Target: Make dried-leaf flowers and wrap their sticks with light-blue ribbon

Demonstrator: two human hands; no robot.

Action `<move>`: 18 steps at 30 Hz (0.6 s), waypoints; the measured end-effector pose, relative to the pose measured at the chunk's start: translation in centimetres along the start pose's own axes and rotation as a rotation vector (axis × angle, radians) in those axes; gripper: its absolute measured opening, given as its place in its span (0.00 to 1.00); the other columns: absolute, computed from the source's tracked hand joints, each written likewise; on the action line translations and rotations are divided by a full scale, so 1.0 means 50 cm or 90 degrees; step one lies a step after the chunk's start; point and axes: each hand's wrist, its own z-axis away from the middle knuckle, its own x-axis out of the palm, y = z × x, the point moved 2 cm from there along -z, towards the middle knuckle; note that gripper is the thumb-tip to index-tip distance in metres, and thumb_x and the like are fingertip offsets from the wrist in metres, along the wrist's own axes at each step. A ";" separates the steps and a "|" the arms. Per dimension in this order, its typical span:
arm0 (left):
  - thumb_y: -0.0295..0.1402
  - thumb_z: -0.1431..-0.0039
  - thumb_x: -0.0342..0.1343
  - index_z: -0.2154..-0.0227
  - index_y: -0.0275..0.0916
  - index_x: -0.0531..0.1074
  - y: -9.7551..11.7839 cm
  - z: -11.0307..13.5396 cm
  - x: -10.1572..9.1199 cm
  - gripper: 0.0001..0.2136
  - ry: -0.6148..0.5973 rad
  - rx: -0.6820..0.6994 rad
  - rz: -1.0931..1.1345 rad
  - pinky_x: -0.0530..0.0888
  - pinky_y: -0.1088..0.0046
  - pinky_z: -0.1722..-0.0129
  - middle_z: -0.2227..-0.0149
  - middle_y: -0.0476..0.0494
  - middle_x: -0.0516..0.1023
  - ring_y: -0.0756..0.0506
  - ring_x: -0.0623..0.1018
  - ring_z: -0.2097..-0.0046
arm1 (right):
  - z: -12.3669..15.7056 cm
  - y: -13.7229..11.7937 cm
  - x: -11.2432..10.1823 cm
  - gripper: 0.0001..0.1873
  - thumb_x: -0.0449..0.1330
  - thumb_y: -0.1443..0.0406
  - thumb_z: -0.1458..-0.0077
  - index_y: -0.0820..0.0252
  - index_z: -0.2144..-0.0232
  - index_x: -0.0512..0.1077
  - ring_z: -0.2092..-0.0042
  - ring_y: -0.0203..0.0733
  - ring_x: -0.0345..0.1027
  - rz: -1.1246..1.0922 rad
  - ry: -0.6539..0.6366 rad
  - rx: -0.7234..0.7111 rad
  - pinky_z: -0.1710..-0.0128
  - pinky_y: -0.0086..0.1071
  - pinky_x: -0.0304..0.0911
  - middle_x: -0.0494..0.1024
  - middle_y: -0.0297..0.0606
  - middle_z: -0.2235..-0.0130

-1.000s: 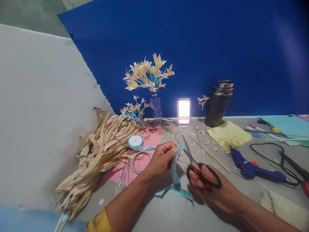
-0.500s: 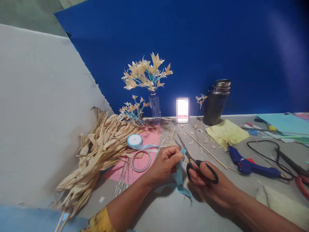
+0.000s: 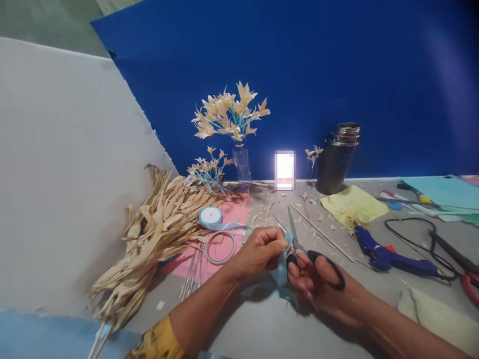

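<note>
Between the thumb and fingers of my left hand (image 3: 266,252) a light blue ribbon (image 3: 282,269) is pinched, its loose end hanging toward the table. My right hand (image 3: 325,284) has its thumb and fingers through the black handles of a pair of scissors (image 3: 294,232). The blades are parted and point away from me, with the ribbon's top edge right beside or between them; I cannot tell which. A spool of blue ribbon (image 3: 210,217) lies left of my hands, a strip running from it toward my left hand. Below the spool lies an empty-looking ring (image 3: 220,248).
Dried husks (image 3: 149,249) are heaped on the left by thin wires (image 3: 191,276) and pink paper (image 3: 179,262). Behind stand husk flowers (image 3: 228,112) in a clear bottle (image 3: 242,164) and a dark flask (image 3: 337,162). On the right lie a blue glue gun (image 3: 389,257), yellow paper (image 3: 352,207) and pliers (image 3: 469,284).
The scissor blades have spread wider and come nearer the ribbon's top. My right hand has shifted slightly, and the view has turned a little to the left.
</note>
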 end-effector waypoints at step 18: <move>0.48 0.48 0.65 0.78 0.37 0.63 0.037 -0.005 -0.060 0.21 0.055 0.077 -0.026 0.52 0.80 0.83 0.78 0.57 0.59 0.58 0.56 0.82 | 0.003 0.007 -0.013 0.29 0.66 0.41 0.50 0.62 0.76 0.68 0.76 0.30 0.44 -0.041 -0.018 0.010 0.74 0.28 0.44 0.59 0.27 0.78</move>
